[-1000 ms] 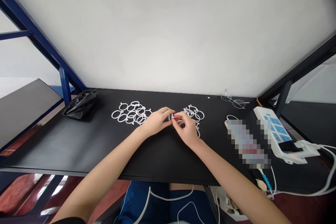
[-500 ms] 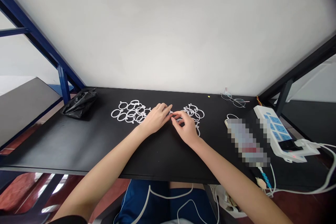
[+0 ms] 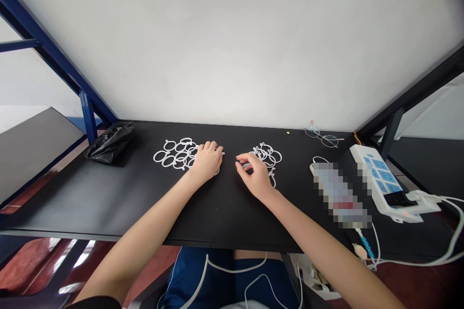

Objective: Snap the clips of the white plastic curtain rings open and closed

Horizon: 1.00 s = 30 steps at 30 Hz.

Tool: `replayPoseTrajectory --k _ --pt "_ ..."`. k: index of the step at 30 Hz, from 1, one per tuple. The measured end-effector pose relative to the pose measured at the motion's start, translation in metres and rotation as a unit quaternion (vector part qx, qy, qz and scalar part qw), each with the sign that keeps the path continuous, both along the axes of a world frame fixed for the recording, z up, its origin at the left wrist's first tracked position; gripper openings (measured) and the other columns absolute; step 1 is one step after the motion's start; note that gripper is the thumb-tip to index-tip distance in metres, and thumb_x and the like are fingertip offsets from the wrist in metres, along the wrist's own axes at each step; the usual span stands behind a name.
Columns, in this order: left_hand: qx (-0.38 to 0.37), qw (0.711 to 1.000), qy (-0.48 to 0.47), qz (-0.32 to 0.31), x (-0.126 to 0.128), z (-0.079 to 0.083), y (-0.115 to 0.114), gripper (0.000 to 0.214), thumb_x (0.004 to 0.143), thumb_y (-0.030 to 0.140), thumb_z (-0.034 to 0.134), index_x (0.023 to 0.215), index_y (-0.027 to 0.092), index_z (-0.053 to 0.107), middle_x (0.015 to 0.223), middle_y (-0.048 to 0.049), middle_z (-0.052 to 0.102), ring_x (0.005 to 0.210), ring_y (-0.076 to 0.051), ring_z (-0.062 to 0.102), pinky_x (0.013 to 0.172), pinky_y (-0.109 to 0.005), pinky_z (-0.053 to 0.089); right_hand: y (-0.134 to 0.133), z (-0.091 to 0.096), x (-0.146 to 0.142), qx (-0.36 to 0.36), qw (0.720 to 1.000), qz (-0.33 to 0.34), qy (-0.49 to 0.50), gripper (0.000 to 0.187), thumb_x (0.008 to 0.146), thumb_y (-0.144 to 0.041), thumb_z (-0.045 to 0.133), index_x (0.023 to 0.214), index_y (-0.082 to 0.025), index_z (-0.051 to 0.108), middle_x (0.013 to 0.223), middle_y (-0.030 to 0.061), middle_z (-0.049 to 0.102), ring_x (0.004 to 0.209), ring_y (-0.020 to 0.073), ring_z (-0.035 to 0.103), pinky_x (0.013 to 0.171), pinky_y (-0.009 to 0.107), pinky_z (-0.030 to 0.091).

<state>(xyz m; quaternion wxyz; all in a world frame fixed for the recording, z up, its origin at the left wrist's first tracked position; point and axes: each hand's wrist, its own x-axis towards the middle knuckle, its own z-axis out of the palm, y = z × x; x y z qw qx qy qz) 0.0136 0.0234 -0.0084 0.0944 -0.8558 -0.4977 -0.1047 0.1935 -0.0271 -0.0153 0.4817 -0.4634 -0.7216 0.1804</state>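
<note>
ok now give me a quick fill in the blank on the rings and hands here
1. The rings on the table lie in ____ separate piles.
2. The left hand rests at the edge of the pile nearer the crumpled ____ bag.
3. The glasses lie to the ____ of the right hand.
Missing words: two; black; right.

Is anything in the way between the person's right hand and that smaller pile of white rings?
Nothing visible does. The right hand sits at the near edge of the smaller ring pile on the black table; the left hand rests at the larger pile.
</note>
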Motion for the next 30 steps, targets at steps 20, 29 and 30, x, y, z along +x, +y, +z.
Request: replayPoseTrajectory --k 20,29,30 --pt "-0.081 0.969 -0.123 -0.198 0.012 0.01 -0.008 0.018 0.095 0.02 0.043 0.098 0.015 0.06 0.094 -0.0068 0.061 0.085 -0.019 0.053 0.075 -0.032 0.046 0.0 0.0 0.0 0.028 0.999 0.0 -0.033 0.009 0.089 -0.018 0.052 0.09 -0.023 0.059 0.091 0.0044 0.065 0.087 0.0201 0.062 0.076 0.035 0.054" --pt "-0.085 0.97 -0.12 -0.194 0.012 0.008 -0.008 0.022 0.096 0.021 0.04 0.101 0.016 0.061 0.095 -0.0071 0.061 0.083 -0.018 0.058 0.073 -0.03 0.047 0.006 -0.007 0.006 0.0 0.979 -0.123 -0.161 0.018 0.084 -0.023 0.061 0.102 -0.02 0.059 0.104 0.0078 0.067 0.104 0.0284 0.058 0.098 0.049 0.039" --pt "-0.087 0.97 -0.118 -0.194 0.012 0.008 -0.008 0.022 0.096 0.021 0.041 0.101 0.016 0.061 0.095 -0.0071 0.062 0.083 -0.018 0.058 0.073 -0.03 0.047 0.006 -0.008 0.006 -0.004 0.977 -0.123 -0.174 0.018 0.084 -0.024 0.061 0.101 -0.02 0.059 0.104 0.0077 0.067 0.105 0.0289 0.058 0.1 0.051 0.037"
